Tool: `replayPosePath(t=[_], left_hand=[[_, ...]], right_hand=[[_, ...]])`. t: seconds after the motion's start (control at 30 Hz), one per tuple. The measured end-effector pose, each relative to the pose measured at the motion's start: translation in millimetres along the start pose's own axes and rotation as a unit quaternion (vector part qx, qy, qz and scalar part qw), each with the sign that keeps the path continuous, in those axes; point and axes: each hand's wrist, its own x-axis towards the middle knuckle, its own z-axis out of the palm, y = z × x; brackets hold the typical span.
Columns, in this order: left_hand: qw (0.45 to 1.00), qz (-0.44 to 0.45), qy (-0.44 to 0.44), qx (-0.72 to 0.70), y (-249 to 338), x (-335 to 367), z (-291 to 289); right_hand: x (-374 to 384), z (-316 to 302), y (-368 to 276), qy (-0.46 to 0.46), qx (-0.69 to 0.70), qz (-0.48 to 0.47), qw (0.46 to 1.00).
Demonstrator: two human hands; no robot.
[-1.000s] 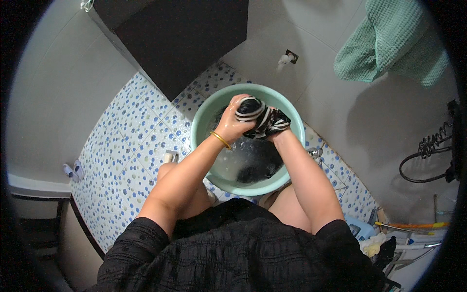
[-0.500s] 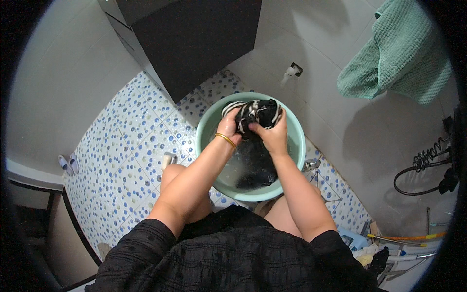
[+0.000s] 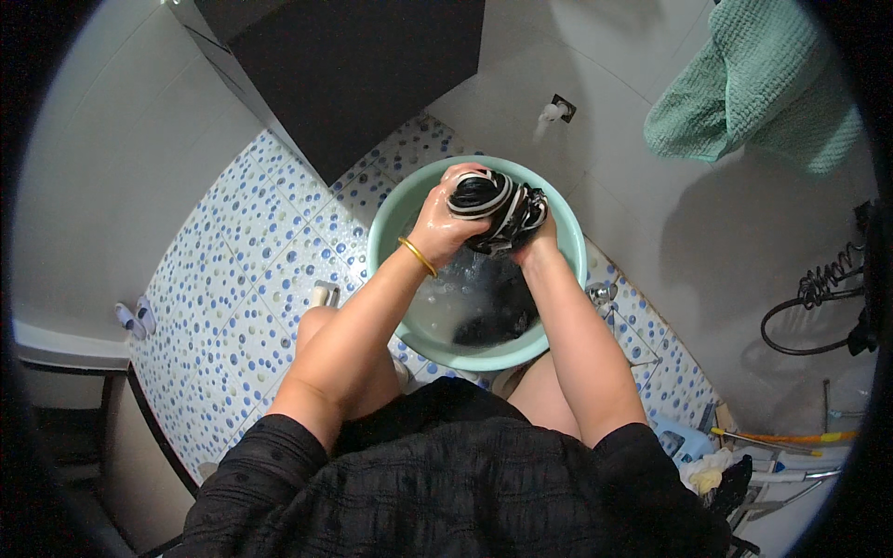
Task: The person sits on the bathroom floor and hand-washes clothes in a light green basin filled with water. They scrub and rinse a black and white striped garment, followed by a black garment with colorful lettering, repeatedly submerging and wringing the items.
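Black-and-white striped cloth (image 3: 496, 209), wet and bunched, is held above the far side of a pale green basin (image 3: 383, 232). Left hand (image 3: 445, 219) grips the cloth's left side, fingers wrapped tight around it; a gold bangle (image 3: 418, 256) sits on that wrist. Right hand (image 3: 532, 244) holds the cloth from the right and below, fingers closed on it, mostly hidden behind the bundle. Both hands glisten with water.

Basin stands on the floor (image 3: 242, 279), which is tiled white with blue dots. Soapy water (image 3: 451, 302) fills the basin, with more dark cloth (image 3: 493, 325) lying submerged near its near rim. Both forearms reach in from below; the person wears a black top (image 3: 437, 484) and crouches with bare knees just behind the basin.

A dark cabinet (image 3: 372, 74) stands beyond the basin. A green towel (image 3: 753, 84) hangs on the wall at upper right. A coiled hose (image 3: 819, 298) hangs at right. A small drain fitting (image 3: 603, 293) lies just right of the basin.
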Motion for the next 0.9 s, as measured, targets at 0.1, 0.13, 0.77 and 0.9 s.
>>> replayPosePath(t=[0.1,0.13,0.77,0.9], left_hand=[[0.993,0.058,-0.033,0.097,6,3,-2],[0.99,0.069,-0.039,0.119,8,4,-4],[0.9,-0.233,0.066,-0.361,29,-8,-21],[0.836,-0.149,-0.219,-0.48,38,-14,-11]], right_hand=[[10,-9,1,-0.045,-0.018,0.053,0.997],[18,-14,3,-0.075,-0.012,0.061,0.995],[-61,22,-15,-0.214,-0.317,-0.16,0.91],[-86,12,-39,-0.174,-0.001,-0.128,0.976]])
